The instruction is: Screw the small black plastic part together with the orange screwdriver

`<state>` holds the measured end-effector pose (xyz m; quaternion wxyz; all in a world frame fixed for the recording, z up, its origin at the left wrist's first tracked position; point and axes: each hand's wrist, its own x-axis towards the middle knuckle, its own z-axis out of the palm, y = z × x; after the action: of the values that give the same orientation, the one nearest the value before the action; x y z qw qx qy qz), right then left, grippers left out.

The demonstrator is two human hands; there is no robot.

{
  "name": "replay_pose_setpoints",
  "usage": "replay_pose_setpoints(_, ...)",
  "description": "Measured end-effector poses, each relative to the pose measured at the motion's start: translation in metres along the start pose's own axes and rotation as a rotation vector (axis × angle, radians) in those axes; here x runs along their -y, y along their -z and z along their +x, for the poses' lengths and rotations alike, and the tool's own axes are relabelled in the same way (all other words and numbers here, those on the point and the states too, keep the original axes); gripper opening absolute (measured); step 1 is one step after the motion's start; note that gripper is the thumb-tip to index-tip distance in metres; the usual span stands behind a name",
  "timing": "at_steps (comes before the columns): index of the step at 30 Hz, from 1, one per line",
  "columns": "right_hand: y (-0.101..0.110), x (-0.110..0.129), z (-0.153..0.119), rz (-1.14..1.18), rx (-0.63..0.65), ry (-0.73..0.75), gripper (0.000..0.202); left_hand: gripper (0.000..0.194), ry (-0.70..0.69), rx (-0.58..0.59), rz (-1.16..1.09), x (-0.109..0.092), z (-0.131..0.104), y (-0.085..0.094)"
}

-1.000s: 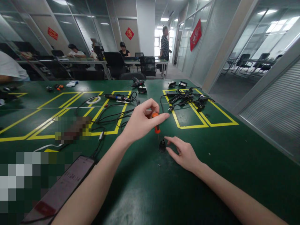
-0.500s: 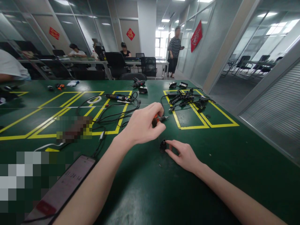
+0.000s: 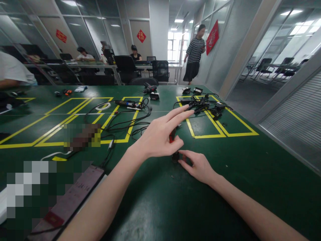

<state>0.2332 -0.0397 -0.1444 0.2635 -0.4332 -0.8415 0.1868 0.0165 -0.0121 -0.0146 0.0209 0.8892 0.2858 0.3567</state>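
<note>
We've got the red tool [image 3: 172, 136] in our left hand [image 3: 162, 135], thumb closed on it, two fingers flung forward, just above the black part [image 3: 175, 158] our right hand [image 3: 197, 164] pinches by its edge! On so slight a fingertip hold, that part could tip or skid if the tool bears down off-centre.

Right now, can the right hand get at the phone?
Probably not directly: the right hand, at the small black part, has the left forearm between it and the phone.
</note>
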Motion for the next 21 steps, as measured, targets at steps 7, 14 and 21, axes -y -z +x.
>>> replay_pose_setpoints(7, -0.001, -0.001, 0.0, -0.001, -0.005, 0.01, 0.032, 0.065, -0.114, -0.048, 0.037, 0.01, 0.003, -0.006)
replay_pose_setpoints(14, -0.001, -0.001, 0.0, -0.007, -0.003, 0.008, 0.032, 0.077, -0.01, -0.01, -0.054, 0.001, 0.001, 0.0)
replay_pose_setpoints(21, 0.0, 0.0, 0.0, 0.01, -0.001, 0.01, 0.032, 0.074, 0.009, -0.018, -0.083, 0.005, 0.0, -0.002)
